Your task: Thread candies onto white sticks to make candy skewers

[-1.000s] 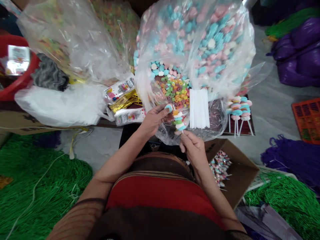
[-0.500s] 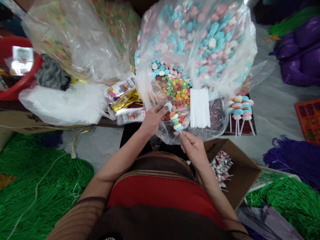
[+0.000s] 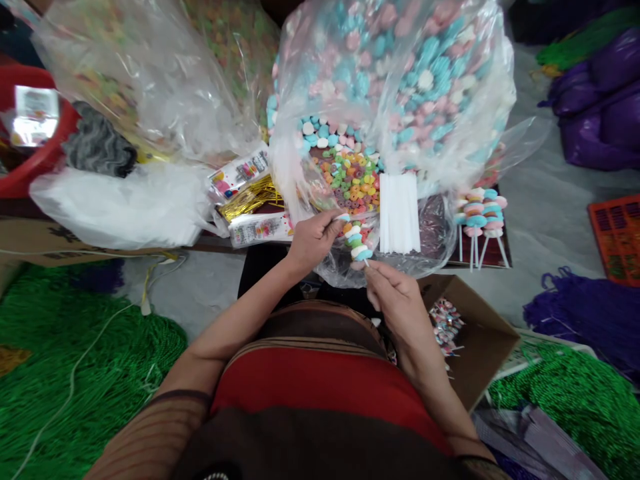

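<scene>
Your left hand [image 3: 311,241] is gripping a blue-and-white candy piece [image 3: 343,217] between thumb and fingers. Your right hand [image 3: 397,293] is pinching the lower end of the candy skewer [image 3: 356,243], which is leaning toward your left hand over the clear plastic sheet [image 3: 435,265]. The piece is sitting just beyond the skewer's upper end; whether the two are touching, you cannot tell from this angle.

Technique, as judged: the right grip should be bracing the stick close under the lowest piece, so that it is neither bending nor turning. The left grip should be presenting the piece flat and centred on the stick's line, with fingertips clear of the point. Pressure should be going straight along the stick; a slanting push would be risking a split piece or crushing the soft stack.

Loose ring candies [image 3: 350,177] are lying beyond your hands, white sticks [image 3: 400,213] are lying to their right, and assembled skewers [image 3: 481,210] are standing on the surface [image 3: 507,259] farther right.
</scene>
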Available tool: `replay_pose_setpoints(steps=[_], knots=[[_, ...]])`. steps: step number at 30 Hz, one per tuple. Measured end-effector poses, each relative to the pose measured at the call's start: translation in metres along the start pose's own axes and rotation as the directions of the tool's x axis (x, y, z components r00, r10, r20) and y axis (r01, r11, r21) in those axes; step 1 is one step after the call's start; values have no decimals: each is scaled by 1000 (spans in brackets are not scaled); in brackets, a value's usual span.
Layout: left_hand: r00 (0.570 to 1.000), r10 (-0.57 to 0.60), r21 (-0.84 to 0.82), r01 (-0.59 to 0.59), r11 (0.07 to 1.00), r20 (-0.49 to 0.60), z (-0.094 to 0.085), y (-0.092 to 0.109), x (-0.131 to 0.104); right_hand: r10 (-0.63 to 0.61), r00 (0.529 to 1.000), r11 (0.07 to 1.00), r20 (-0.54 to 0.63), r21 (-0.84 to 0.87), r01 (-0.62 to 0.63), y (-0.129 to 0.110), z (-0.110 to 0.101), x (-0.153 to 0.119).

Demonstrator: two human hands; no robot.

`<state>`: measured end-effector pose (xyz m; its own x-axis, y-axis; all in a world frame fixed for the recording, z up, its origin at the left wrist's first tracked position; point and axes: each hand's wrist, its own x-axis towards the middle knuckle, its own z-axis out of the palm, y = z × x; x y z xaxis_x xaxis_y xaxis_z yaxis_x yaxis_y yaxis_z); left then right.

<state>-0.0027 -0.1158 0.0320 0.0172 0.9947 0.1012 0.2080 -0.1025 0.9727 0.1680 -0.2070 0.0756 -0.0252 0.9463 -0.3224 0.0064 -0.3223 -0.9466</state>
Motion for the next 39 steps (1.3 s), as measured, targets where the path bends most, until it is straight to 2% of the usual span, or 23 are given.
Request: replay_pose_setpoints(steps=[5,9,12,16,21,26,30,33,36,38,39], knots=[[996,18,125,-29,992,86,2,-2,-4,17,1000,999,26,-43,-16,-5,7,1],[980,164,318,-193,928,114,-1,-2,0,15,996,996,92,-91,-7,5,16,10],[956,262,403,-294,867,133,0,-6,4,15,996,999,88,-51,-10,13,23,15],[949,295,427,-312,848,109,-2,-13,7,3,1000,1000,24,18,-4,17,28,20],[940,334,401,-333,854,69,-14,-7,10,-36,999,999,28,14,36,21,28,28],[935,350,438,-336,834,51,-17,-3,10,-147,975,989,-167,-24,145,30,23,33],[933,357,464,-331,822,32,-10,-7,5,-174,961,985,-215,-20,174,33,19,32],[922,387,467,-352,811,23,-6,-7,3,-38,989,987,-145,148,60,31,22,31],[919,393,438,-369,820,39,-5,-4,2,128,990,922,63,360,-142,28,27,29],[934,353,390,-344,854,51,-5,-2,1,141,983,900,116,399,-176,25,25,28],[945,322,358,-322,876,62,-6,-1,1,123,988,909,95,389,-151,24,22,27]])
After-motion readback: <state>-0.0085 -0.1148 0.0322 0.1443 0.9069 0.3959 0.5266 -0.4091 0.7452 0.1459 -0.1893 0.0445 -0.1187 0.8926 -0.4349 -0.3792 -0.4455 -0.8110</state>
